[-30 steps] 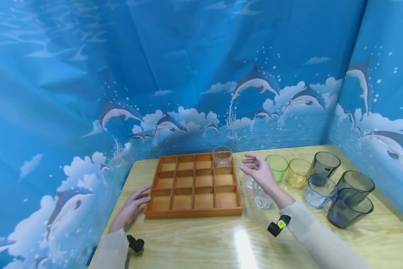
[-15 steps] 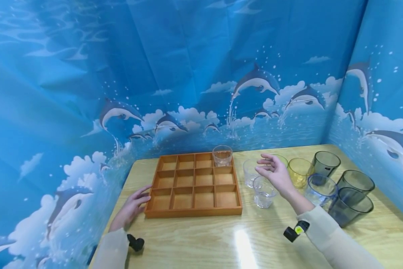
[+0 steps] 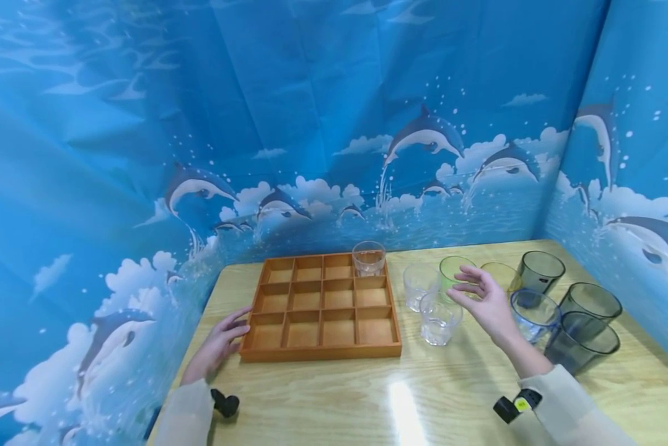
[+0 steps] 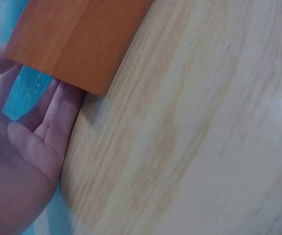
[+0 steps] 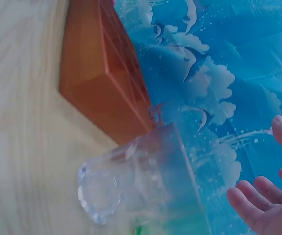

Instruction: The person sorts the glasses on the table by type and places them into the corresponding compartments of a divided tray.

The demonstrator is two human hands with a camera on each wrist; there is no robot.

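Note:
A wooden compartment tray [image 3: 320,354] lies on the table, with a clear glass [image 3: 369,260] standing in its back right compartment. My left hand [image 3: 217,347] rests against the tray's left side; in the left wrist view its fingers [image 4: 57,115] touch the tray's corner. My right hand [image 3: 487,308] hovers above the glasses, fingers spread and holding nothing. Just left of it stand two more clear glasses, a nearer one [image 3: 439,325] and a farther one [image 3: 419,288]. Behind the hand are a green glass [image 3: 451,271] and a partly hidden yellow glass [image 3: 504,275].
Right of the hand stand a blue-rimmed glass [image 3: 535,316] and several dark grey glasses [image 3: 582,344]. The wooden table [image 3: 323,402] meets a blue dolphin-print sheet [image 3: 312,124] at the back and on both sides.
My right hand has moved right and somewhat nearer, away from the tray and past the clear glasses, uncovering them. The left hand, the tray and the glass in it have stayed put.

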